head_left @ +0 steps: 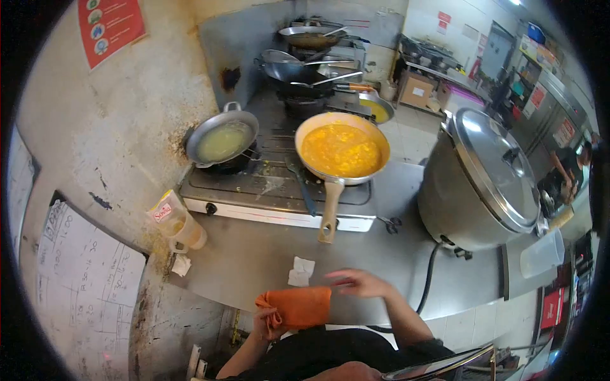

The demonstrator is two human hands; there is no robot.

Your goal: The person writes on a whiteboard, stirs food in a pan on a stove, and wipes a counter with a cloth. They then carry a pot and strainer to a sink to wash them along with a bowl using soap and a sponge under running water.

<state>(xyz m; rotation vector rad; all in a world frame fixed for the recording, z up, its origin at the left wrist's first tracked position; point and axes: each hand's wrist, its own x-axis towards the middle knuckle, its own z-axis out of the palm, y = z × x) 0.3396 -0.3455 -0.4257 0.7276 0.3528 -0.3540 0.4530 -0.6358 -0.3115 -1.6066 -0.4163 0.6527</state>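
My left hand [265,322] is closed round the bunched end of an orange cloth [306,307] at the counter's front edge. Just right of the cloth, my right hand [359,283] is held above the counter with its fingers stretched out and nothing in them. White paper pieces [301,272] lie on the steel counter in front of my hands. Beyond them a frying pan [343,148] with yellow-orange egg-like food sits on the gas stove [273,190], its tan handle pointing toward me. A dark spatula [301,185] rests on the stove left of that handle.
A two-handled wok [223,136] with pale liquid sits on the left burner. A large lidded steel pot [470,184] stands right, its black cable crossing the counter. Scissors [390,223] lie beside the stove. A plastic jug [189,233] stands left. Another person [565,170] is far right.
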